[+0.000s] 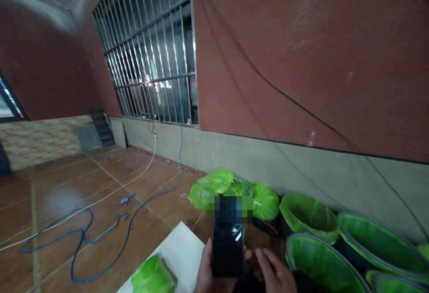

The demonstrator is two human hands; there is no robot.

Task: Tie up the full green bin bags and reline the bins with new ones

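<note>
A black smartphone (pixel 228 249) with a dark, glossy screen stands upright in my left hand (pixel 203 269), whose thumb lies along its left edge. The top of the phone is blurred by a mosaic patch. Just right of the phone is my right hand (pixel 273 271), its fingers curled and pressed together; what they hold, if anything, is hidden. Left of my hands, a green bag (pixel 153 276) rests on a white board (pixel 182 244). Beyond the phone, tied green bags (pixel 211 188) lie against the wall.
Several round bins with green liners (pixel 321 261) stand at the right. A blue hose (pixel 125 239) loops over the tiled floor (pixel 161 208), near a white cable (pixel 134 177). A barred window (pixel 150 56) is set in the red wall (pixel 318 52), across which a dark cable (pixel 268 81) hangs.
</note>
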